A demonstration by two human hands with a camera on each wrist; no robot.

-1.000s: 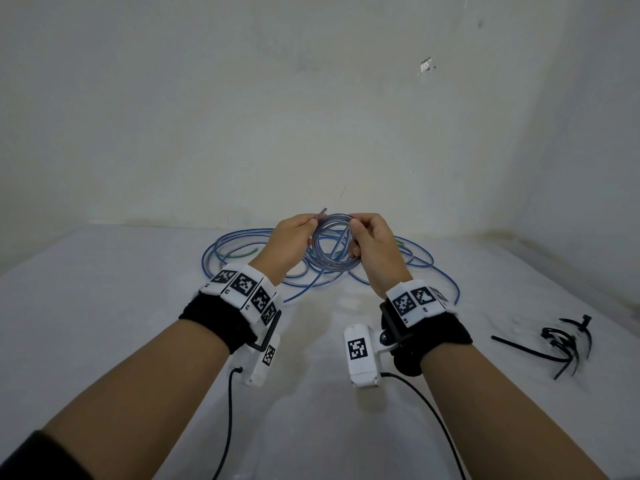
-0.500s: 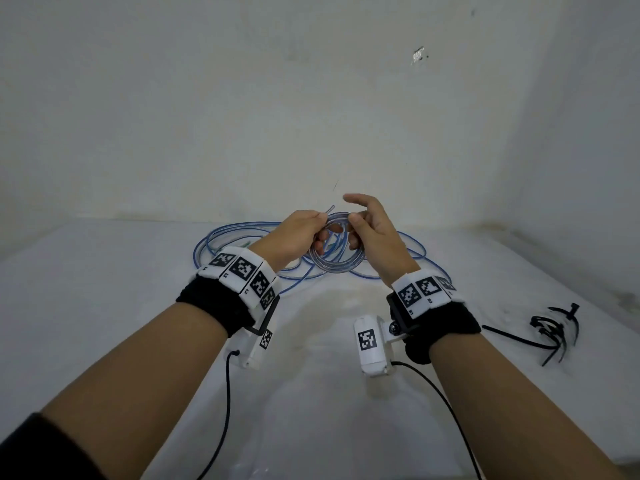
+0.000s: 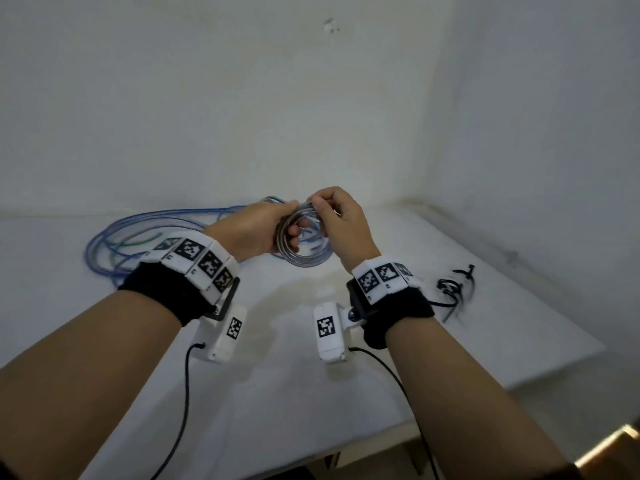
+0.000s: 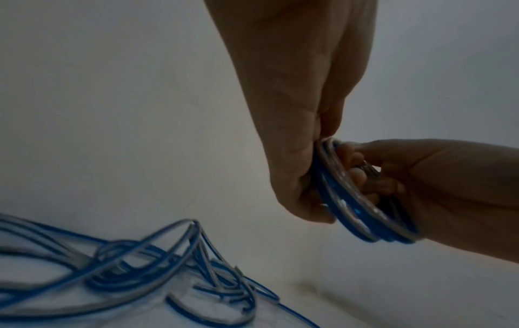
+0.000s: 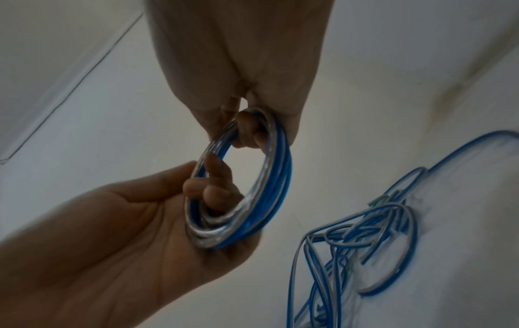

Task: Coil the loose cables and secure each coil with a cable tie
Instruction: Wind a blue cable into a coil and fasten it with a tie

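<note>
Above table [image 3: 277,393] mid, clear of edges: L hand [image 3: 249,230] & R hand [image 3: 341,225] both gripping coil [image 3: 304,263].

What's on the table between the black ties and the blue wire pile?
Nothing lies there: in the head view the white table is bare between the black cable ties and the loose blue cables.

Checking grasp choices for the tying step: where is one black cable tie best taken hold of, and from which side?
Judging by the pile, the straight tail sticking out of the black cable ties toward the right hand: it lies clear of the tangle on the table, so pinch from above on the near side.
</note>
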